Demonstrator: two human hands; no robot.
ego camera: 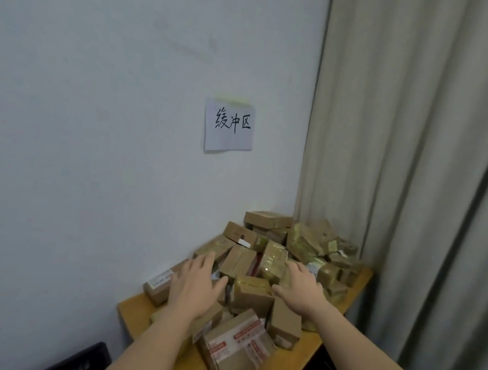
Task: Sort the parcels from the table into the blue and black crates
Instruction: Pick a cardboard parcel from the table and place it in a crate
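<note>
Taped parcel (238, 347) nearest, long axis toward wall; left hand (194, 284), right hand (302, 291) grip nothing, fingers spread

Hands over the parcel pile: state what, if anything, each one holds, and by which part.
Nothing is held. The left hand and right hand hover open, fingers spread, over the parcels.
</note>
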